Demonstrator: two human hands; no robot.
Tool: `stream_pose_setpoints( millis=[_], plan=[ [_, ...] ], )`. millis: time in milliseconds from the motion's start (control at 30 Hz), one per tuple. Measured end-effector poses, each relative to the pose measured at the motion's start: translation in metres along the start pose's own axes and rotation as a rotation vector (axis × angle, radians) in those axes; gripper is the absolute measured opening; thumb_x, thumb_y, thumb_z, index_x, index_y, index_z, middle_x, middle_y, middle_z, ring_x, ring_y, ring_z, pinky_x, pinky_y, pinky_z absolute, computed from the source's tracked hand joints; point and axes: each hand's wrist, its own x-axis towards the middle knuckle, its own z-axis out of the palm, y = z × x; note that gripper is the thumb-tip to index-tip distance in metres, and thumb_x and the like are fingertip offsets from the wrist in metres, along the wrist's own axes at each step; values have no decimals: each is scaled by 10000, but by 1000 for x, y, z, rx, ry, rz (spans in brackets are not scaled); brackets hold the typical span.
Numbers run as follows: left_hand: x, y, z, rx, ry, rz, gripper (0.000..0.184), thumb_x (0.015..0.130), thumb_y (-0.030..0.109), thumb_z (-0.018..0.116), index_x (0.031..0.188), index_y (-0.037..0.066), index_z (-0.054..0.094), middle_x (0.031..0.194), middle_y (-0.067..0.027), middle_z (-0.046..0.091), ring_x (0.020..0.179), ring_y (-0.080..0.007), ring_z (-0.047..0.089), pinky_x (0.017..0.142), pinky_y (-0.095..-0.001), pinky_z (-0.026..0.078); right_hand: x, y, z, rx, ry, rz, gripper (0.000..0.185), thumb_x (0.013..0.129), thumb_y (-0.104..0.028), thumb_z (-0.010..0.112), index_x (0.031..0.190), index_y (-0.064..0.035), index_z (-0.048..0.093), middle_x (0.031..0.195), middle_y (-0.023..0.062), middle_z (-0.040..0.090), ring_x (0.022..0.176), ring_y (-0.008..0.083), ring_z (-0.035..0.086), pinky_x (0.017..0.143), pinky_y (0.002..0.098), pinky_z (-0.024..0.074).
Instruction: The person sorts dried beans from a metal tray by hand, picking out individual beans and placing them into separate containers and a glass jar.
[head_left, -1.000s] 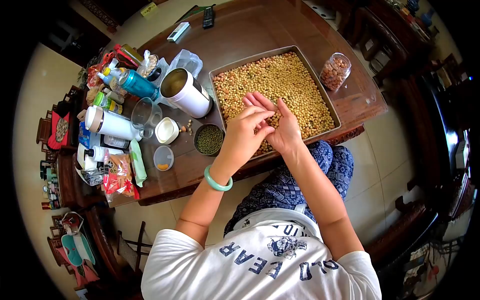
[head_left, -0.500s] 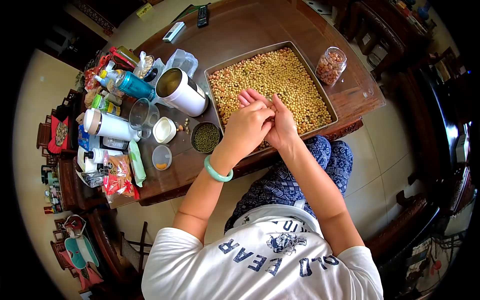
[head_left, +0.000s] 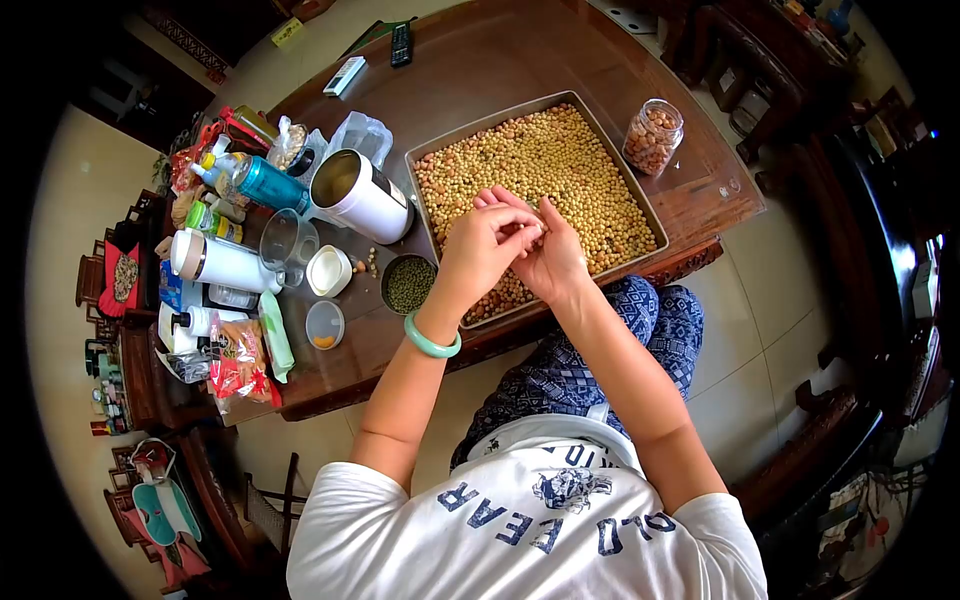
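My left hand [head_left: 492, 245], with a pale green bangle [head_left: 432, 337] on its wrist, reaches over my right palm. Its thumb and fingertips are pinched together; what they hold, if anything, is too small to make out. My right hand [head_left: 556, 262] is turned palm up and slightly cupped, its fingers stretched out beneath the left fingertips. Part of that palm is hidden. Both hands are above the near part of a rectangular tray [head_left: 640, 185], which is filled with yellowish soybeans [head_left: 560, 150] and some reddish-brown peanuts [head_left: 437, 172].
Left of the tray stand a bowl of green mung beans [head_left: 409, 285], an open white canister [head_left: 365, 195], a small white container [head_left: 328, 271] and a clear cup [head_left: 324, 325]. Bottles and packets crowd the table's left end. A jar of peanuts [head_left: 654, 138] stands right of the tray.
My left hand has shifted slightly left and its fingers have lifted a little off the right palm, showing more of it. The whole view has shifted slightly.
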Motion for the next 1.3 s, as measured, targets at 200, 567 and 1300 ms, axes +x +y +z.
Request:
stream_pose_setpoints(
  millis=[200,567,1300],
  plan=[
    [1,-6,-9,-845,-91,-310,181,972,91,537,1034,-58,619,950,-65,615,825,-110,554,759,-228,481,-4,-2,4,-16,55,10,630,1056,-398,137,1307,72,473,1316,188,527,1220,251,502,1070,359,402],
    [-2,4,-2,-1933,24,-423,478,1046,231,341,1363,-126,358,1418,-243,408,1363,-340,368,1159,-444,320,-2,1,5,171,142,-42,455,1048,-318,318,1333,23,417,1346,223,473,1290,322,459,1120,456,369],
    [7,-5,-162,-635,529,174,611,1036,466,283,1299,-34,515,1312,-245,559,1333,-267,430,1153,-360,203,-3,-2,3,155,23,8,576,1068,-330,196,1353,135,382,1445,249,385,1381,353,349,1159,452,340]
  ],
)
